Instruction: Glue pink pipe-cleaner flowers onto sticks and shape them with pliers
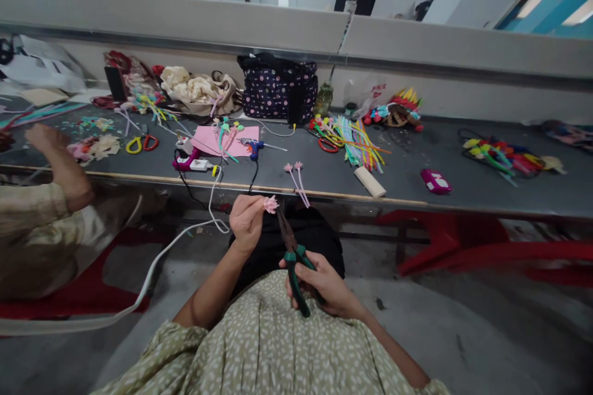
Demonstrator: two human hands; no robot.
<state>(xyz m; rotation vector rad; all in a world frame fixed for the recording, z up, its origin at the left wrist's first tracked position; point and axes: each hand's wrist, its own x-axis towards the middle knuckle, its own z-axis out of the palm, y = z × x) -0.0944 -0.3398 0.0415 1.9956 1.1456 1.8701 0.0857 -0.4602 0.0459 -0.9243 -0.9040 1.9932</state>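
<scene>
Between the fingertips of my left hand point(247, 222) is a small pink pipe-cleaner flower point(270, 204), its fringed head pointing right. My right hand point(319, 281) is closed round the green handles of long-nose pliers point(291, 253). The jaws of the pliers point up and left, with their tips close beside the flower; whether they touch it I cannot tell. Both hands are above my lap, just in front of the table edge. On the table ahead lie finished-looking pink flowers point(298, 178) with pale lilac stems.
A blue glue gun point(253, 148) lies by a pink sheet point(204, 139) and a power strip point(197, 164). Right of it are colourful pipe cleaners point(356, 139), red-handled scissors point(328, 145) and a beige roll point(369, 181). A white cable point(160, 253) hangs at left, near another person's arm point(62, 160).
</scene>
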